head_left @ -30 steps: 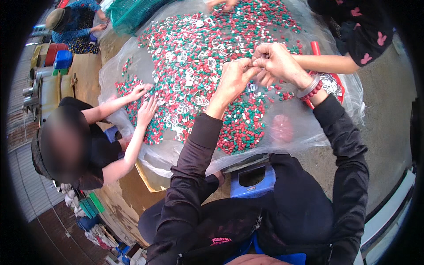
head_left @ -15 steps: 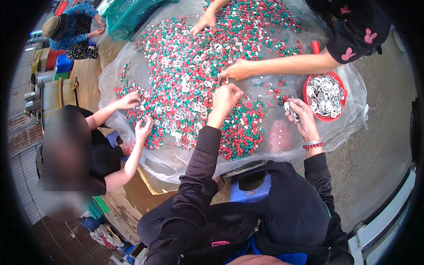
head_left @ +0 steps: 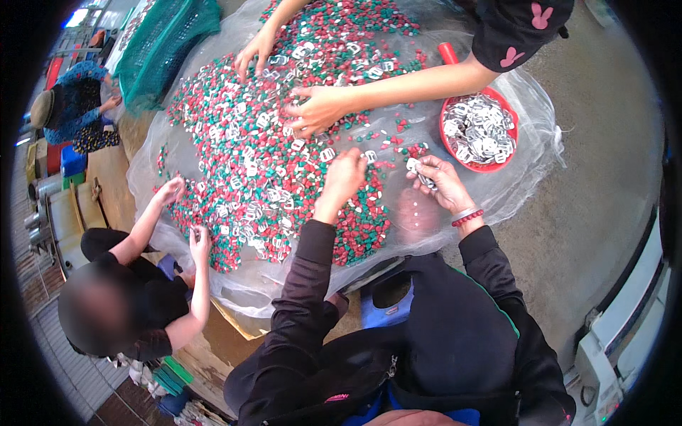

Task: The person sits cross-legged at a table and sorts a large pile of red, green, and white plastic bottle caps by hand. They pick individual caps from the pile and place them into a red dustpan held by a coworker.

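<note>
My left hand is closed in a pinch, with a small silver metal buckle at its fingertips. To its right, my right hand grips several flat silver buckles between thumb and fingers. Beneath the left hand spreads a wide heap of small red, green and white pebble-like pieces, with many more loose buckles mixed in. Beyond my right hand stands a round red basket filled with silver buckles.
A translucent mesh sheet lies under the heap. One co-worker's arms reach across from the far right; another co-worker's hands work at the left. A green net basket lies far left. A blue stool is below me.
The whole view has shifted, moving the scene left and up. My left hand has drawn slightly lower with the buckle at its fingertips. The far co-worker's hands have moved left across the heap.
</note>
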The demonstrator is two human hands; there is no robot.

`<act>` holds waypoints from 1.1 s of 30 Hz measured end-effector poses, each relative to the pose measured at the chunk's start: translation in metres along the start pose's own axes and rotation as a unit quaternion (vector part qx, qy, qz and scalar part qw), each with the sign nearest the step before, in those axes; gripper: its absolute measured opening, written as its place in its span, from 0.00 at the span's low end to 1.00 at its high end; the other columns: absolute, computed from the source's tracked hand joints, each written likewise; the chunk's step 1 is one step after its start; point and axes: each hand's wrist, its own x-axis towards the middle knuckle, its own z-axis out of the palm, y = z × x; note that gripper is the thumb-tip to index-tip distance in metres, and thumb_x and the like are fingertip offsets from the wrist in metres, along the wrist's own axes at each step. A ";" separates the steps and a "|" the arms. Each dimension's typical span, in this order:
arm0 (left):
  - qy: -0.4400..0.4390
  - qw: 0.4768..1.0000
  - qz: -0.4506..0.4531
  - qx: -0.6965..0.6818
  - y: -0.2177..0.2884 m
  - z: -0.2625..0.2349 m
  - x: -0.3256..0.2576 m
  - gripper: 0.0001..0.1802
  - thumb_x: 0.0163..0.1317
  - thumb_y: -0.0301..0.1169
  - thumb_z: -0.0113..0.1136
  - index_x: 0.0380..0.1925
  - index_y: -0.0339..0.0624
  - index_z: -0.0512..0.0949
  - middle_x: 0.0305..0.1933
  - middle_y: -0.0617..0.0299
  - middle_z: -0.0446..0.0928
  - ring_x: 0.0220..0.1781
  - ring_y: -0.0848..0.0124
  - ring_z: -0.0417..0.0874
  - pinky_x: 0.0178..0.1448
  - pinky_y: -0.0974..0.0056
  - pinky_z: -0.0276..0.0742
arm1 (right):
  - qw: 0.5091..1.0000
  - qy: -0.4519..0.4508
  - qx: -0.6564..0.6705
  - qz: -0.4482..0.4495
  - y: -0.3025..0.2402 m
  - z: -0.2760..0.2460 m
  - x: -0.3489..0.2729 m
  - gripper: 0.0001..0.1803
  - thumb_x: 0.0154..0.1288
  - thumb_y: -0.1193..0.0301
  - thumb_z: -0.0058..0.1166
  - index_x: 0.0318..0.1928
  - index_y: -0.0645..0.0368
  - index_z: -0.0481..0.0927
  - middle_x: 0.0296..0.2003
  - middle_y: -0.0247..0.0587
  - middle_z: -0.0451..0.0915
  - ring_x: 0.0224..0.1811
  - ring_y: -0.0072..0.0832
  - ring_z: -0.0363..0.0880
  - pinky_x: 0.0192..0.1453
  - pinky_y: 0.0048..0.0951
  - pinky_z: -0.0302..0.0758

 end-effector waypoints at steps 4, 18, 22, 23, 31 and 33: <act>0.031 0.993 -0.020 0.111 0.012 0.013 -0.009 0.09 0.63 0.31 0.53 0.36 0.35 0.73 0.35 0.43 0.78 0.36 0.47 0.81 0.38 0.47 0.75 | 1.000 -0.013 -0.018 -0.013 0.003 -0.007 0.002 0.09 0.66 0.74 0.51 0.44 0.63 0.73 0.35 0.46 0.81 0.25 0.21 0.77 0.22 0.16 0.71; -0.174 0.758 -0.153 -0.610 0.036 0.040 -0.019 0.07 0.65 0.33 0.57 0.38 0.42 0.75 0.22 0.73 0.73 0.17 0.87 0.58 0.19 0.76 0.51 | 0.996 0.052 -0.073 -0.003 0.010 -0.005 0.009 0.07 0.66 0.75 0.50 0.40 0.66 0.73 0.29 0.44 0.81 0.17 0.19 0.74 0.13 0.15 0.63; -0.097 0.858 -0.197 -0.465 0.031 0.059 -0.019 0.07 0.67 0.32 0.54 0.39 0.40 0.73 0.28 0.68 0.77 0.18 0.86 0.62 0.18 0.77 0.54 | 0.996 0.037 -0.082 0.022 0.015 0.003 0.013 0.07 0.66 0.74 0.48 0.40 0.67 0.72 0.28 0.45 0.81 0.16 0.19 0.73 0.12 0.15 0.62; -0.083 0.876 -0.179 -0.439 0.029 0.063 -0.020 0.07 0.68 0.32 0.53 0.40 0.40 0.73 0.28 0.67 0.78 0.19 0.85 0.64 0.19 0.76 0.57 | 0.996 0.030 -0.086 0.027 0.016 0.006 0.014 0.07 0.66 0.74 0.47 0.40 0.67 0.72 0.27 0.45 0.81 0.15 0.19 0.73 0.11 0.15 0.61; -0.022 0.949 -0.142 -0.280 0.025 0.073 -0.036 0.10 0.67 0.33 0.53 0.39 0.36 0.73 0.27 0.60 0.79 0.32 0.72 0.80 0.35 0.64 0.73 | 0.959 0.089 -0.268 0.012 0.026 0.016 0.026 0.07 0.68 0.71 0.48 0.37 0.63 0.73 0.21 0.38 0.79 0.11 0.16 0.66 0.10 0.19 0.56; -0.009 0.958 -0.150 -0.246 0.028 0.074 -0.037 0.11 0.66 0.33 0.54 0.38 0.34 0.74 0.28 0.56 0.80 0.31 0.67 0.81 0.37 0.61 0.74 | 0.953 0.093 -0.289 0.001 0.028 0.016 0.028 0.07 0.68 0.71 0.48 0.37 0.63 0.74 0.20 0.36 0.78 0.11 0.15 0.66 0.10 0.20 0.57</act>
